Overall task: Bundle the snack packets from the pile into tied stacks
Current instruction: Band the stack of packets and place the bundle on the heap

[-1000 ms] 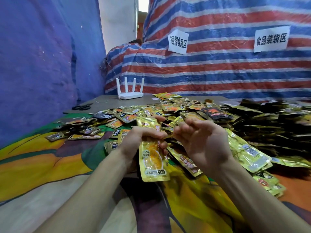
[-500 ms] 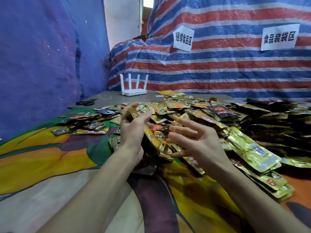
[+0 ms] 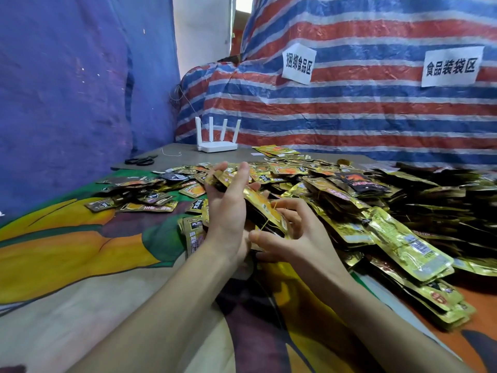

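A slim stack of glossy gold foil snack packets (image 3: pixel 262 204), orange-printed, is gripped tilted in the left hand (image 3: pixel 228 216) above the patterned cloth (image 3: pixel 80 251), just before the loose pile (image 3: pixel 349 189). A thin yellow elastic band (image 3: pixel 266 224) is stretched around it by the curled fingers (image 3: pixel 293 204) of the right hand (image 3: pixel 298 238).

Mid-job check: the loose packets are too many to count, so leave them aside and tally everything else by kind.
Paper signs: 2
Router: 1
Scissors: 1
Packet stack gripped by the left hand: 1
Yellow tie held by the right hand: 1
Total: 6
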The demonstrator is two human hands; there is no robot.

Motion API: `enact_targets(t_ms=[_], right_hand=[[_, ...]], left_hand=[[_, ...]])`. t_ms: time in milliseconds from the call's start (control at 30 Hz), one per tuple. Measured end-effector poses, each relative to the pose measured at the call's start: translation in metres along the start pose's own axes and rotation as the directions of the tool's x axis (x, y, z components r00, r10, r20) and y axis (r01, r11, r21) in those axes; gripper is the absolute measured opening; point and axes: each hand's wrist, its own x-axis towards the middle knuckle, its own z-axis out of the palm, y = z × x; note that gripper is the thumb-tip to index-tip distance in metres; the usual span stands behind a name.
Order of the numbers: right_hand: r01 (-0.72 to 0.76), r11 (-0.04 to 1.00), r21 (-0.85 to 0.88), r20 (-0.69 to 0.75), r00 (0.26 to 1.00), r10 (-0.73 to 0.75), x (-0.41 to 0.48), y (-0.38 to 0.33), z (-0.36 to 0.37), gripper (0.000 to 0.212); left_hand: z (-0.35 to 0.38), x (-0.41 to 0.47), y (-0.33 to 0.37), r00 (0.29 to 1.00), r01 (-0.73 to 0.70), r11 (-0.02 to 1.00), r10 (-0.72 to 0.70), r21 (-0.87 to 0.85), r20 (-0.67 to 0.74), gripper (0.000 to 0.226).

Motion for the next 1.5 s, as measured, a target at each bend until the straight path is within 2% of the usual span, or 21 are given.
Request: enact_targets(t_ms=[100,200,333,500,567,633,700,733,833,933,1000,1100,1200,1267,1367,1500], right_hand=[[0.01,0.992,0.127,-0.028,1.0,-0.006,-0.001,0.0,-0.002,0.064],[0.077,0.994,0.071,-0.079,0.994,-0.072,-0.002,-0.005,-0.004,0.059],[0.118,0.992,0.046,-0.075,0.991,-0.115,-0.005,-0.009,-0.004,0.053],[0.162,0.982,-0.094,-0.105,0.979,-0.172,-0.004,-0.01,-0.006,0.052],[0.176,0.977,-0.122,-0.099,0.977,-0.188,-0.003,-0.009,-0.007,0.056],[0.183,0.979,-0.087,-0.059,0.98,-0.189,-0.002,-0.007,-0.006,0.069],[0.163,0.983,-0.088,-0.027,0.986,-0.166,-0.001,-0.005,-0.005,0.08],[0.145,0.984,-0.107,-0.021,0.989,-0.148,0.0,-0.004,-0.004,0.078],[0.092,0.983,-0.16,-0.02,0.995,-0.097,0.002,-0.003,-0.004,0.062],[0.094,0.969,-0.23,-0.032,0.994,-0.104,0.002,-0.005,-0.005,0.056],[0.118,0.964,-0.24,-0.002,0.993,-0.122,0.002,-0.008,-0.007,0.054],[0.113,0.964,-0.239,0.055,0.993,-0.103,0.002,-0.012,-0.013,0.053],[0.105,0.966,-0.238,0.078,0.993,-0.089,0.001,-0.014,-0.016,0.056],[0.13,0.966,-0.222,0.09,0.99,-0.113,-0.001,-0.015,-0.015,0.057],[0.174,0.954,-0.245,0.08,0.984,-0.159,-0.003,-0.015,-0.015,0.055],[0.219,0.922,-0.32,0.027,0.975,-0.222,-0.003,-0.021,-0.02,0.054]], left_hand=[[0.004,-0.005,-0.003,0.992,0.123,0.992,-0.123,-0.035,0.02,0.05],[0.005,-0.008,-0.006,0.984,0.18,0.983,-0.179,-0.032,0.02,0.055],[0.006,-0.008,-0.006,0.969,0.246,0.969,-0.246,0.016,0.002,0.068],[0.004,-0.01,-0.006,0.933,0.358,0.934,-0.358,0.009,0.03,0.068],[0.003,-0.01,-0.005,0.922,0.386,0.922,-0.385,-0.036,0.036,0.057],[0.003,-0.01,-0.005,0.906,0.424,0.902,-0.421,-0.083,0.047,0.05],[0.002,-0.01,-0.005,0.894,0.449,0.89,-0.447,-0.084,0.044,0.061],[0.001,-0.009,-0.005,0.893,0.45,0.889,-0.448,-0.084,0.037,0.068],[-0.002,-0.004,-0.007,0.916,0.402,0.912,-0.401,-0.076,0.025,0.073],[-0.002,0.001,-0.008,0.947,0.321,0.946,-0.321,-0.036,0.013,0.068],[-0.004,0.0,-0.009,0.967,0.255,0.967,-0.254,-0.013,0.024,0.053],[-0.006,-0.005,-0.012,0.99,0.111,0.988,-0.12,0.111,0.077,0.026],[-0.006,-0.011,-0.014,0.991,0.043,0.978,-0.067,0.203,0.115,0.006],[-0.005,-0.014,-0.011,0.99,0.036,0.97,-0.068,0.24,0.126,0.015],[-0.004,-0.017,-0.006,0.976,-0.032,0.954,-0.035,0.298,0.215,0.024],[-0.001,-0.019,-0.009,0.961,-0.075,0.964,0.002,0.255,0.275,0.039]])
